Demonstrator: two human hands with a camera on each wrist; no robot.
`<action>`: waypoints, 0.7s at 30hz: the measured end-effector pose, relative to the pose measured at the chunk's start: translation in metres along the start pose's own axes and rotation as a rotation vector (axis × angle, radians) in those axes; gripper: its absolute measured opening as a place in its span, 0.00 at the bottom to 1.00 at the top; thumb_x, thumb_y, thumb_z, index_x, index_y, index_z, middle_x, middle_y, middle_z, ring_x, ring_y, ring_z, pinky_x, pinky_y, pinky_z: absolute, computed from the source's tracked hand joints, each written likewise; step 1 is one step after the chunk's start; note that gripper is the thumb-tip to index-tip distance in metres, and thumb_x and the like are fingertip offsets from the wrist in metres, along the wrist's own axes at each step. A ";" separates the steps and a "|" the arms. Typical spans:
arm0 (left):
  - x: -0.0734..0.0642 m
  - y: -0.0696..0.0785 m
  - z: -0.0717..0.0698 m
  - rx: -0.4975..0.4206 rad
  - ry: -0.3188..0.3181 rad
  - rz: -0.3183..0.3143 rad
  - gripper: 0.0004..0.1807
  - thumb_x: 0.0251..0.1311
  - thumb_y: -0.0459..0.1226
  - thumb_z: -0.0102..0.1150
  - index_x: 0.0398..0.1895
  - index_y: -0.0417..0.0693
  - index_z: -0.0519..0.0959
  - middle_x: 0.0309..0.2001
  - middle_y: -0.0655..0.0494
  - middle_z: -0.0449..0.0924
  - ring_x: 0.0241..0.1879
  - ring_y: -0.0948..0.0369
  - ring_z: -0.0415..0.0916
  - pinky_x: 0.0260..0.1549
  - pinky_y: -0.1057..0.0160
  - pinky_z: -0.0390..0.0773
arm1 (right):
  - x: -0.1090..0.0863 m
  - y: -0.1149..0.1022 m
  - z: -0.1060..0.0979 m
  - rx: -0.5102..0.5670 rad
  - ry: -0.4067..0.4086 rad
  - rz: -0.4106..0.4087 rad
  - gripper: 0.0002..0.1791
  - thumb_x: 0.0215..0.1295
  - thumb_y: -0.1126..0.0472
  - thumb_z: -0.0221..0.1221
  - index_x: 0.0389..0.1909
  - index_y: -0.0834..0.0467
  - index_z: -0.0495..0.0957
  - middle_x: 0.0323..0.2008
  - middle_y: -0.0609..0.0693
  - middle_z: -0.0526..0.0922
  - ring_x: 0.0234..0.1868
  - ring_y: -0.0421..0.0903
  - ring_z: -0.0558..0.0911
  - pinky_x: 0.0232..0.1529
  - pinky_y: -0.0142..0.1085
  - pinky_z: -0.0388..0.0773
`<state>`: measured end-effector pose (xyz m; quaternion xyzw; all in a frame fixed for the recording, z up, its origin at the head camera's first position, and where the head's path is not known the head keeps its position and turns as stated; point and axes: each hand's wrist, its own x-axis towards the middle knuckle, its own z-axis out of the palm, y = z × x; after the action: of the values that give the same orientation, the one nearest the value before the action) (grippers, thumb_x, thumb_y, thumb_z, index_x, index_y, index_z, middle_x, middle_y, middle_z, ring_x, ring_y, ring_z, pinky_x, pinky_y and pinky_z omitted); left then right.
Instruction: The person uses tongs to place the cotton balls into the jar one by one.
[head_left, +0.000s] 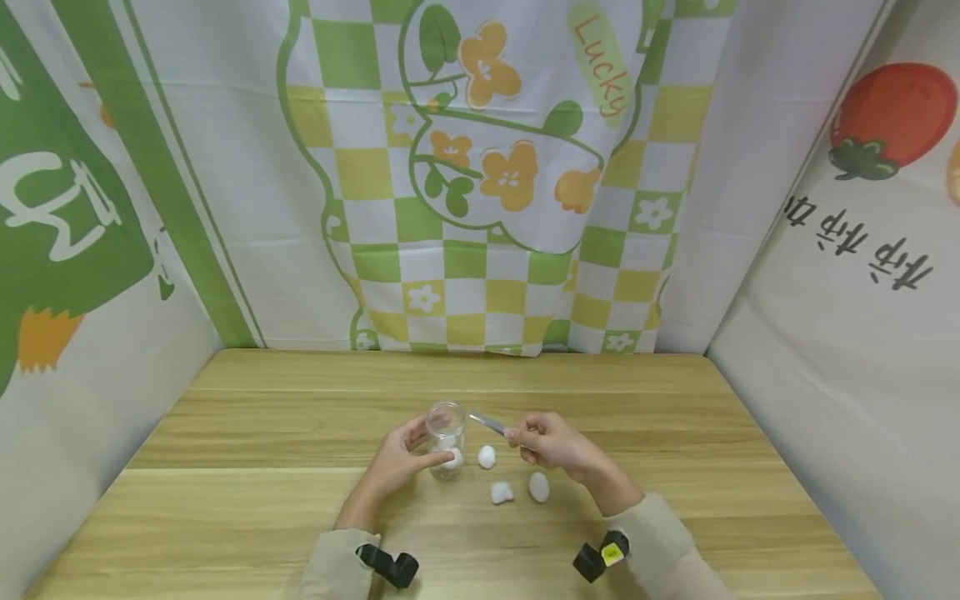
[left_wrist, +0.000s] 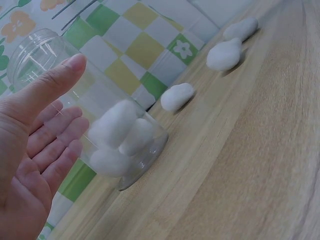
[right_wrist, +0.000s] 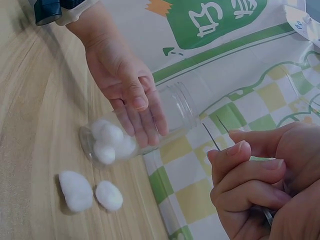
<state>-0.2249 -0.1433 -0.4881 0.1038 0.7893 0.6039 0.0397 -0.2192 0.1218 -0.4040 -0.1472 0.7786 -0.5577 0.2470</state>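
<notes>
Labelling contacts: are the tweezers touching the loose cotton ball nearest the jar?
Apart. The head view shows bare tabletop between the tweezers and that cotton ball, which sits below them in the picture.

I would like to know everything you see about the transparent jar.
The jar is a clear, colourless cylinder of glass or plastic (I cannot tell), with a threaded neck and no lid. White cotton balls lie at its bottom. It stands upright on the wooden table; the left hand, fingers nearly straight, seems to touch its side.
</notes>
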 end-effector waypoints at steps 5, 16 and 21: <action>0.000 0.000 -0.001 -0.001 -0.013 0.030 0.35 0.52 0.40 0.71 0.65 0.45 0.70 0.65 0.44 0.74 0.68 0.44 0.68 0.70 0.47 0.67 | -0.001 0.004 -0.001 -0.003 0.003 0.018 0.14 0.72 0.58 0.51 0.34 0.66 0.73 0.16 0.43 0.69 0.14 0.33 0.59 0.14 0.22 0.54; 0.000 -0.001 0.000 -0.004 -0.002 -0.014 0.36 0.52 0.41 0.71 0.65 0.46 0.70 0.67 0.44 0.71 0.68 0.42 0.67 0.70 0.46 0.68 | -0.001 0.016 -0.003 -0.029 0.010 0.008 0.15 0.72 0.57 0.51 0.32 0.66 0.74 0.15 0.43 0.69 0.14 0.34 0.59 0.14 0.23 0.54; 0.000 0.000 0.000 -0.005 -0.006 -0.005 0.35 0.52 0.40 0.71 0.64 0.46 0.70 0.66 0.45 0.72 0.68 0.43 0.67 0.70 0.46 0.68 | 0.000 0.020 -0.004 -0.032 0.017 0.019 0.18 0.72 0.57 0.52 0.36 0.72 0.73 0.14 0.43 0.69 0.13 0.34 0.58 0.13 0.24 0.53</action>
<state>-0.2251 -0.1433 -0.4880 0.1036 0.7879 0.6054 0.0439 -0.2206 0.1321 -0.4218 -0.1389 0.7909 -0.5439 0.2435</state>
